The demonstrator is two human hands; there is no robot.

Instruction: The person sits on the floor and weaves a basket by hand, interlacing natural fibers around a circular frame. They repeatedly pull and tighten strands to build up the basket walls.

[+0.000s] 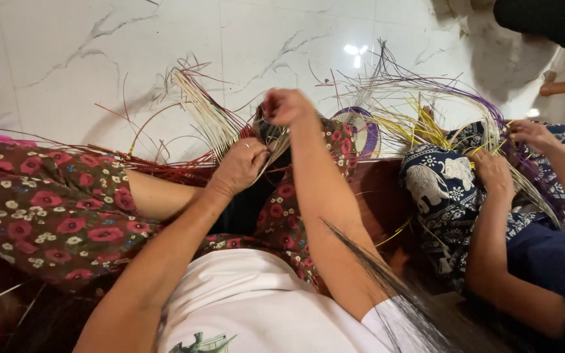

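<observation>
Between both hands (240, 167) (287, 106), pale splayed reed weaving (212, 121); red strands.

We see a fairly bright, evenly lit scene. A ceiling lamp shows as a small white glare spot (356, 51) on the glossy marble floor (99, 59), and a second glint sits at the right edge. Soft shadows fall on the floor behind the pale weaving strands (207, 114). The lower corners go dark. Loose hair (387, 281) close to the lens is blurred, and the wide lens bends lines near the edges.
</observation>
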